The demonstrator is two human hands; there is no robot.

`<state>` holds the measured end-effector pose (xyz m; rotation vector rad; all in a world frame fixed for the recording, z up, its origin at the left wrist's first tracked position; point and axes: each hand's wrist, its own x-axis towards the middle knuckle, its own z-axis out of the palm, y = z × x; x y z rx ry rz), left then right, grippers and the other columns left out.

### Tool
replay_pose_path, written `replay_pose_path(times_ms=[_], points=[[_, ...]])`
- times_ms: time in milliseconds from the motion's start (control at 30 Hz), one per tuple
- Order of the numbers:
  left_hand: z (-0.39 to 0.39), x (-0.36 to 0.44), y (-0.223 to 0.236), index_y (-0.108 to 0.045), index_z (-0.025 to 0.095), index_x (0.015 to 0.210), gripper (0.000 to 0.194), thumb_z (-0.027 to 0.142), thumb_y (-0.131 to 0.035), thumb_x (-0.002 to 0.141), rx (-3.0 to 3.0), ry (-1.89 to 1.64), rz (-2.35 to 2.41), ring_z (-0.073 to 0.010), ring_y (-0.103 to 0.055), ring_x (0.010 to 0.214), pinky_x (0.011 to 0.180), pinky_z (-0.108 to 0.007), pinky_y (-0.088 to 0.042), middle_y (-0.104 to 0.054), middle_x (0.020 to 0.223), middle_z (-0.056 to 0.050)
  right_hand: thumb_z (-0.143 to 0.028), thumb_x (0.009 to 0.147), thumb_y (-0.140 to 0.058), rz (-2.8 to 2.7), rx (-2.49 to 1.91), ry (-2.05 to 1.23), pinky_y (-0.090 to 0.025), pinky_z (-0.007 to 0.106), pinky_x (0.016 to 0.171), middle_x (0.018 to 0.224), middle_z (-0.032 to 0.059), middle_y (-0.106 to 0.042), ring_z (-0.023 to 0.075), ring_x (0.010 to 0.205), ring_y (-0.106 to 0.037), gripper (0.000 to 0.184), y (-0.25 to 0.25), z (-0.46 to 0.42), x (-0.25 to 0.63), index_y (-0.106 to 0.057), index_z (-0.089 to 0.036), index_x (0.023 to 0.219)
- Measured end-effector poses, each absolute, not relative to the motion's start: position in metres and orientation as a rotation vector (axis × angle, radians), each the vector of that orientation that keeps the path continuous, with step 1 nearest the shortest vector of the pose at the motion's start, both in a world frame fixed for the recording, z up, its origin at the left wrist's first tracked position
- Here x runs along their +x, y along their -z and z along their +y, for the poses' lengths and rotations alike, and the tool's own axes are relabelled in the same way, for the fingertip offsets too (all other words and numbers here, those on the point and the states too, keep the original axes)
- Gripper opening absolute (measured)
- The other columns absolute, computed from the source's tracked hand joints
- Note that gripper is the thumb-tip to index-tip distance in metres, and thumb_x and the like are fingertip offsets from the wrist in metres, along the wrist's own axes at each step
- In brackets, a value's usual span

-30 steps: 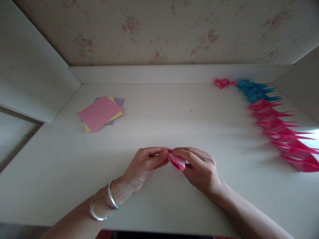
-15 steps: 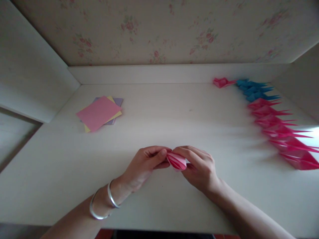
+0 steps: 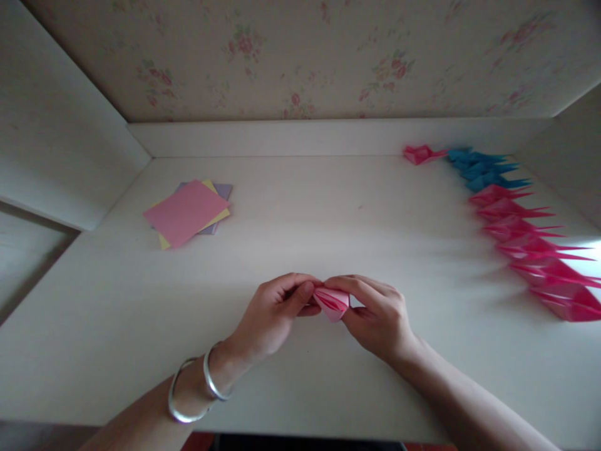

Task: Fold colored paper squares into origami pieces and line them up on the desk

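Observation:
Between my two hands, above the near middle of the white desk (image 3: 291, 382), is a small folded pink paper piece (image 3: 334, 304) with layered folds facing me. My left hand (image 3: 277, 313) pinches its left end between thumb and fingers. From the right, my right hand (image 3: 378, 313) grips it, index finger along the top edge and thumb at the lower right. The fingers partly hide the piece's ends. Two silver bangles (image 3: 211, 379) circle my left wrist.
At the left lies a stack of pink, yellow and purple paper sheets (image 3: 188, 213). Folded pink paper figures (image 3: 530, 244) and blue ones (image 3: 483, 169) line the right side. A single pink figure (image 3: 420, 154) sits by the back ledge (image 3: 282, 138).
The folded pink piece has turned slightly in my fingers, showing a paler lower flap and its layers at a different angle. Both hands stay almost in place.

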<state>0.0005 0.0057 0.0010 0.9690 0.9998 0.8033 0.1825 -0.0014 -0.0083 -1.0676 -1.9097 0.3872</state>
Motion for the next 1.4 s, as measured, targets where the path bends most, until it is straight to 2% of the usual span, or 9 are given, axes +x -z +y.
replay_pose_path(times_ms=[200,333,600,833,967,1100,1167,1267,1400], points=[[0.002,0.000,0.000,-0.073,0.018,0.099,0.024,0.037,-0.060,0.093,1.127,-0.812,1.021,-0.0171,-0.071,0.085,0.082,-0.028,-0.061,-0.074,0.095,-0.004,-0.005,0.082,-0.056,-1.943,-1.105,-0.441,-0.050,0.025,0.057,0.074,0.0026,-0.073,0.0141,0.062,-0.067,0.019,0.009,0.000,0.183,-0.067,-0.020,0.087],[0.005,-0.001,-0.001,-0.074,0.018,0.103,0.025,0.037,-0.067,0.088,0.951,-0.773,0.980,-0.0172,-0.071,0.089,0.084,-0.029,-0.060,-0.075,0.100,-0.004,-0.005,0.081,-0.056,-1.934,-1.118,-0.407,-0.050,0.025,0.057,0.076,0.0031,-0.073,0.0147,0.064,-0.067,0.021,0.011,0.000,0.183,-0.066,-0.020,0.091],[0.010,-0.001,-0.008,-0.078,0.014,0.094,0.027,0.038,-0.072,0.083,0.953,-0.745,0.996,-0.0191,-0.071,0.080,0.083,-0.034,-0.060,-0.076,0.087,-0.006,-0.009,0.082,-0.057,-1.946,-1.128,-0.375,-0.050,0.024,0.055,0.073,0.0024,-0.072,0.0140,0.060,-0.066,0.016,0.013,0.000,0.184,-0.064,-0.021,0.091],[0.007,-0.001,-0.004,-0.078,0.017,0.094,0.021,0.034,-0.071,0.084,0.967,-0.779,1.018,-0.0171,-0.071,0.076,0.077,-0.029,-0.060,-0.076,0.085,-0.004,-0.007,0.076,-0.058,-1.902,-1.151,-0.410,-0.053,0.025,0.055,0.078,0.0035,-0.073,0.0152,0.063,-0.068,0.026,0.014,-0.001,0.183,-0.064,-0.020,0.097],[0.008,-0.003,-0.004,-0.078,0.019,0.095,0.020,0.034,-0.068,0.087,1.068,-0.825,1.081,-0.0175,-0.071,0.075,0.072,-0.027,-0.061,-0.075,0.081,-0.003,-0.012,0.075,-0.061,-1.787,-1.216,-0.690,-0.054,0.023,0.053,0.085,0.0051,-0.074,0.0160,0.067,-0.070,0.030,0.011,-0.003,0.183,-0.064,-0.019,0.105],[0.011,-0.006,-0.007,-0.077,0.020,0.093,0.019,0.033,-0.064,0.089,1.239,-0.863,1.177,-0.0188,-0.072,0.076,0.070,-0.026,-0.060,-0.075,0.083,-0.003,-0.029,0.092,-0.054,-1.578,-1.287,-1.119,-0.056,0.026,0.064,0.087,0.0051,-0.075,0.0174,0.075,-0.071,0.022,0.008,-0.003,0.187,-0.066,-0.020,0.108],[0.011,-0.008,-0.008,-0.077,0.021,0.094,0.019,0.032,-0.061,0.091,1.381,-0.854,1.211,-0.0182,-0.072,0.075,0.068,-0.025,-0.059,-0.076,0.083,-0.002,-0.040,0.098,-0.045,-1.457,-1.281,-1.298,-0.056,0.029,0.070,0.085,0.0047,-0.074,0.0182,0.078,-0.070,0.032,0.007,-0.001,0.190,-0.067,-0.021,0.109],[0.011,-0.010,-0.006,-0.076,0.022,0.099,0.021,0.030,-0.057,0.094,1.607,-0.841,1.246,-0.0169,-0.072,0.075,0.069,-0.024,-0.057,-0.077,0.089,-0.002,-0.050,0.096,-0.048,-1.391,-1.243,-1.473,-0.054,0.029,0.070,0.086,0.0047,-0.073,0.0185,0.079,-0.068,0.038,0.006,0.002,0.191,-0.068,-0.020,0.110],[0.009,-0.011,0.000,-0.075,0.020,0.101,0.019,0.023,-0.057,0.095,1.819,-0.897,1.259,-0.0167,-0.071,0.082,0.076,-0.024,-0.054,-0.078,0.095,-0.003,-0.044,0.087,-0.066,-1.397,-1.263,-1.617,-0.047,0.023,0.061,0.088,0.0050,-0.072,0.0161,0.076,-0.064,0.030,0.000,0.005,0.187,-0.069,-0.018,0.103]])
